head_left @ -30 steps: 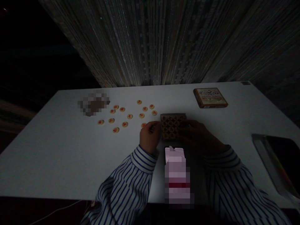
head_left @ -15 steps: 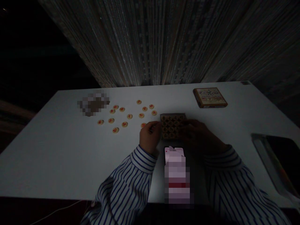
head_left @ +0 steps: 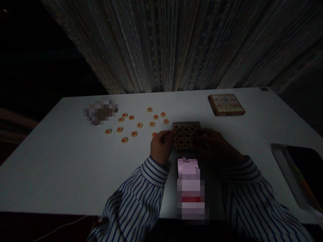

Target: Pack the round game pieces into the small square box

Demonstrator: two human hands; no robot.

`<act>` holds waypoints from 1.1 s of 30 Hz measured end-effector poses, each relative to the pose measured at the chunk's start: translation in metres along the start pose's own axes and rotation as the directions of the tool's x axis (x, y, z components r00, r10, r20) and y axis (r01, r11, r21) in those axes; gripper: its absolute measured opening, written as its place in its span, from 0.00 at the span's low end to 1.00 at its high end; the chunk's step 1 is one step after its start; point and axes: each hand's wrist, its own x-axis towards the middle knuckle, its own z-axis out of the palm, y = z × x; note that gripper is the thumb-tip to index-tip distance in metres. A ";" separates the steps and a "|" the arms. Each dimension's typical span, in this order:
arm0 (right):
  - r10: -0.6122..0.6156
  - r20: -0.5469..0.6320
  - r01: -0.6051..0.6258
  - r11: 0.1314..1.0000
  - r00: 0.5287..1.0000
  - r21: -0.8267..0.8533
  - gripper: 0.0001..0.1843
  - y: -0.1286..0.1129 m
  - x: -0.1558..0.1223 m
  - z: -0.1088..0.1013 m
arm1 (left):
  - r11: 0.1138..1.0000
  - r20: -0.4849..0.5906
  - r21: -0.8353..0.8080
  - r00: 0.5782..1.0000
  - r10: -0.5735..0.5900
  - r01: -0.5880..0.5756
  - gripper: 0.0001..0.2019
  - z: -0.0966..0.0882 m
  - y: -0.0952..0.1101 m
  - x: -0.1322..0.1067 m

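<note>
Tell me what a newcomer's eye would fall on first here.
Most likely the glowing pinkish phone, partly pixelated, lying on the white table between the striped sleeves. Next, the red-marked round pieces scattered mostly beyond and left of the left hand. Then the small box of dark-marked pieces, between that hand and the right hand, which partly covers it.

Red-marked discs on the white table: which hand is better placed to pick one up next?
Probably left: the left hand is beside the nearest red-marked disc, and the others lie on that side. The right hand is across the box of discs from them.
</note>
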 end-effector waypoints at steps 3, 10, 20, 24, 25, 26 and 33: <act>-0.004 -0.007 0.004 1.000 1.000 0.011 0.12 0.000 0.000 0.000 | 1.000 0.005 0.008 1.000 -0.002 0.002 0.09 0.000 0.000 0.000; -0.026 0.009 0.026 1.000 1.000 -0.004 0.10 -0.001 0.001 -0.002 | 1.000 0.010 0.009 1.000 0.004 -0.004 0.09 -0.001 0.001 0.000; -0.017 0.002 0.016 0.999 1.000 0.032 0.10 -0.001 0.001 0.000 | 1.000 0.000 0.017 1.000 0.004 -0.004 0.08 0.000 0.001 0.000; -0.011 -0.005 0.012 1.000 1.000 0.024 0.11 0.001 0.000 0.000 | 1.000 -0.003 0.013 1.000 0.007 -0.007 0.08 -0.001 0.002 0.000; -0.007 -0.011 0.007 1.000 1.000 0.022 0.11 0.001 -0.001 0.000 | 1.000 -0.004 0.013 1.000 0.006 -0.006 0.08 -0.001 0.001 0.000; -0.002 -0.014 0.003 1.000 1.000 0.021 0.11 0.002 -0.001 -0.001 | 1.000 -0.005 0.014 1.000 0.005 -0.005 0.08 -0.001 0.001 0.000; 0.000 -0.016 0.001 0.999 1.000 0.034 0.10 0.006 -0.003 -0.009 | 1.000 -0.010 0.010 1.000 0.005 -0.005 0.08 0.000 -0.001 0.000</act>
